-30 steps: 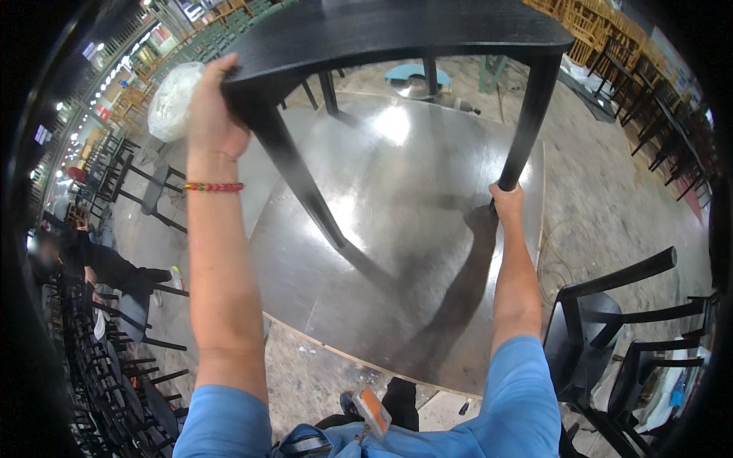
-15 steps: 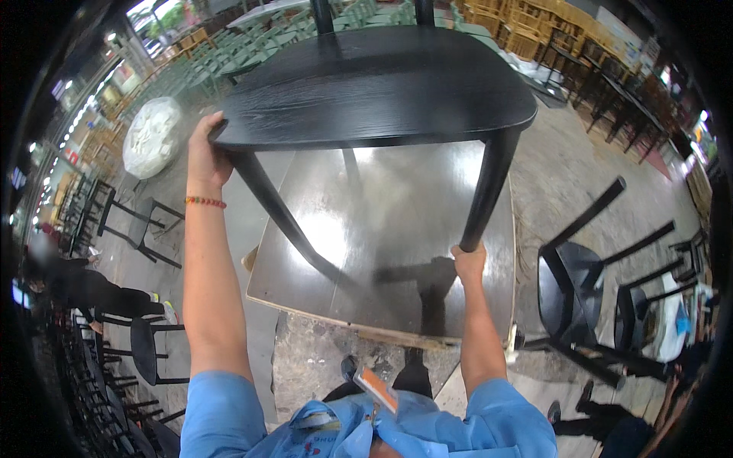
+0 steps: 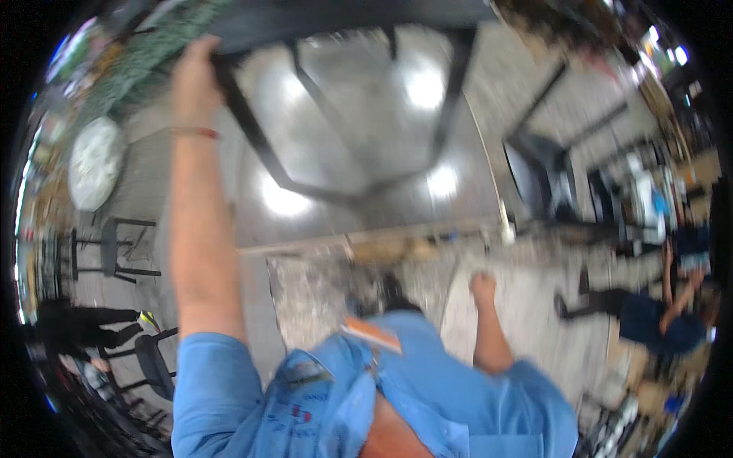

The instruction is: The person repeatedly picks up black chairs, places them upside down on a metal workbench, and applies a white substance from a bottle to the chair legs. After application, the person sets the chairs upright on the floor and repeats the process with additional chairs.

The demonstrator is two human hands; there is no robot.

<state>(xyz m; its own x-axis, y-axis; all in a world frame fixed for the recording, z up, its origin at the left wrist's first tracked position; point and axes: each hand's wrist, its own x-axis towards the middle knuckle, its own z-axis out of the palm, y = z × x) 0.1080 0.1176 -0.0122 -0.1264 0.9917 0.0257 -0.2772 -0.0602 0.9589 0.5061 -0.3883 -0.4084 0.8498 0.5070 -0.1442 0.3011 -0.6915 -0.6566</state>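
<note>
A black wooden chair point(image 3: 351, 17) stands over the dark glossy tabletop point(image 3: 366, 214) in front of me. Its seat is cut off by the upper edge of the view, and its front legs reach down to dark reflections on the tabletop. My left hand point(image 3: 197, 82) grips the left edge of the seat, arm stretched forward. My right hand point(image 3: 482, 287) is off the chair, curled into a fist close to my body, right of the table's near edge. It looks to hold nothing, though motion blurs it.
Black chairs stand or lie at the right point(image 3: 542, 168) and left point(image 3: 114, 248). A white wrapped bundle point(image 3: 97, 164) is at the far left. One person point(image 3: 660, 324) is at the right, another point(image 3: 84, 328) at the left.
My right hand has let go of the chair leg and drawn back toward me. The chair is farther forward, with my left hand still on its seat. The view has tilted down.
</note>
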